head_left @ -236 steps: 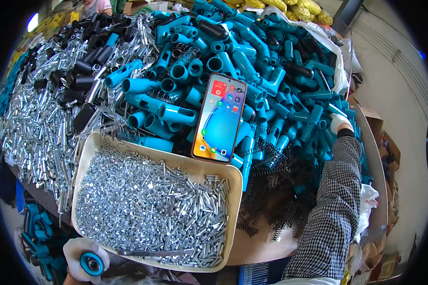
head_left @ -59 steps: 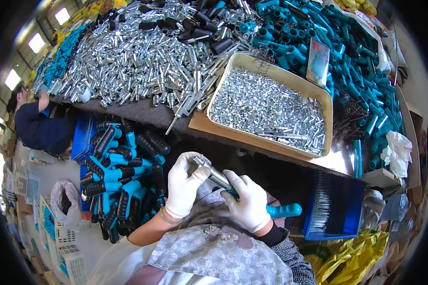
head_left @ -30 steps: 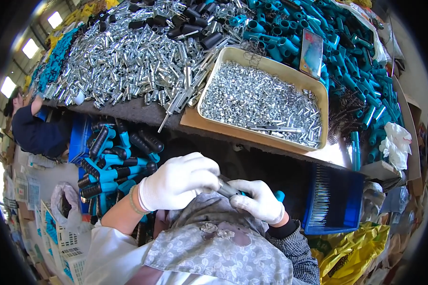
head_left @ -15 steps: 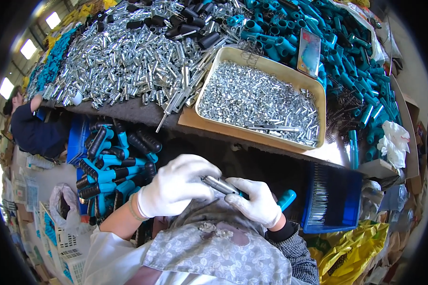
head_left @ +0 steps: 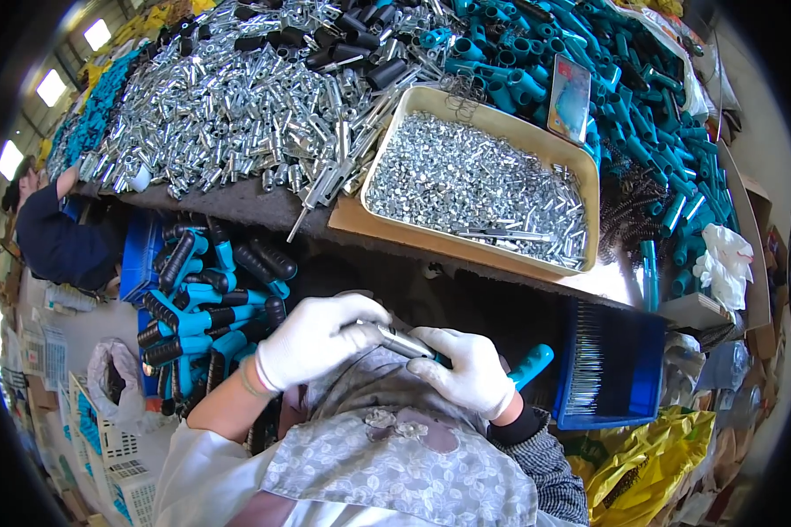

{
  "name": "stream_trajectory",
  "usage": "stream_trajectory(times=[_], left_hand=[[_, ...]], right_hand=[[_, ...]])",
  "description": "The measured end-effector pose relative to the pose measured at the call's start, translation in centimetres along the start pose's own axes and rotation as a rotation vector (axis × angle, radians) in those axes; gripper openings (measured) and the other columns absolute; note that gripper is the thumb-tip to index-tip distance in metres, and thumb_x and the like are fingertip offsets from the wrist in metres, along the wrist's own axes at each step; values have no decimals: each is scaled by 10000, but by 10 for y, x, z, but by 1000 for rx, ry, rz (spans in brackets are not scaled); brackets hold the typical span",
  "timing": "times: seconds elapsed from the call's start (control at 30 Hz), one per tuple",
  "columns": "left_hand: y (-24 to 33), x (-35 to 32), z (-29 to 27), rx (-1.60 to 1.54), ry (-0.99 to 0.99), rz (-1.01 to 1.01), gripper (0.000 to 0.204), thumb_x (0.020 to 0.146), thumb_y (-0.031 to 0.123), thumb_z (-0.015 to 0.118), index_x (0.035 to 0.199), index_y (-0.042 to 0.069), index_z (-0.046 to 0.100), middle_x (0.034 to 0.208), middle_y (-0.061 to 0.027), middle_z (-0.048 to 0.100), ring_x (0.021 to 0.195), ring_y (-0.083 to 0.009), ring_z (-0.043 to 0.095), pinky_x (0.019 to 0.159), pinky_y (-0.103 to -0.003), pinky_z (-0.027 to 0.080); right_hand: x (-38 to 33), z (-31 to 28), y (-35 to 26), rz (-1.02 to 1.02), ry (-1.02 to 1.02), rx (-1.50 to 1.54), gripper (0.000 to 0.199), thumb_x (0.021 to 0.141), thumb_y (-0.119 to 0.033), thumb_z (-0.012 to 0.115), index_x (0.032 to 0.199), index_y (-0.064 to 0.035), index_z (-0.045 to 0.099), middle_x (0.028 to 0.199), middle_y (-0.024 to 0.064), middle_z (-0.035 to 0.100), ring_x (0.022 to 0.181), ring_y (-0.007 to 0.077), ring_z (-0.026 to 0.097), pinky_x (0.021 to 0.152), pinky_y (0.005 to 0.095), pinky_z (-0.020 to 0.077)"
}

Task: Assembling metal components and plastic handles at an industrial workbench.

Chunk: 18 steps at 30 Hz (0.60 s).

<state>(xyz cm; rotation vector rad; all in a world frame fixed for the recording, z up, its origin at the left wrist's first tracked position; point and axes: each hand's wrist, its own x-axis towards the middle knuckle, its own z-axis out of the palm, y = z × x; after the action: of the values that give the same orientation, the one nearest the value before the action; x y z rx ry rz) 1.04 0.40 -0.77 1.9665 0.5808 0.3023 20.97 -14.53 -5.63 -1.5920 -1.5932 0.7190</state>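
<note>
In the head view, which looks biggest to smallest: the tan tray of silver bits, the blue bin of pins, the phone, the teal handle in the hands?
1. Tan tray
2. Blue bin
3. Phone; teal handle, mostly hidden by the right hand, looks similar, unsure.

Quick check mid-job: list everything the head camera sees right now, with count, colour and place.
Metal tubes: heap, silver, table's upper left.
Plastic handles: heap, teal, upper right.
Black grips: pile, top centre.
Tray: one, beige, holding small silver parts.
Phone: one, propped on the teal heap.
Blue bin: one, lower right.
Assembled handles: crate-full, teal and black, lower left.
Co-worker: one, dark top, far left.
Left hand: white glove, gripping metal piece.
Right hand: white glove, holding teal handle.
</note>
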Motion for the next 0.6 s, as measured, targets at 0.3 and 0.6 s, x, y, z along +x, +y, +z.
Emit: stream_trajectory(times=[0.3, 0.6], left_hand=[[-28, 3, 1, 177, 271, 363, 535, 747, 196, 803, 1225, 55, 608, 1266, -180, 610, 1189, -371, 585, 992, -425, 492], [-65, -27, 18, 205, 11, 249, 618, 681, 193, 882, 1213, 33, 609, 960, -134, 717, 857, -341, 709, 744, -403, 563]], right_hand=[[-8, -6, 13, 14, 127, 239, 344, 838, -189, 705, 1125, -4, 663, 914, 139, 681, 809, 300, 679, 744, 351, 537], [26, 20, 69, 514, 905, 1721, 367, 990, -393, 569, 723, -169, 454, 611, -11, 422, 548, 166, 381, 656, 386, 429]])
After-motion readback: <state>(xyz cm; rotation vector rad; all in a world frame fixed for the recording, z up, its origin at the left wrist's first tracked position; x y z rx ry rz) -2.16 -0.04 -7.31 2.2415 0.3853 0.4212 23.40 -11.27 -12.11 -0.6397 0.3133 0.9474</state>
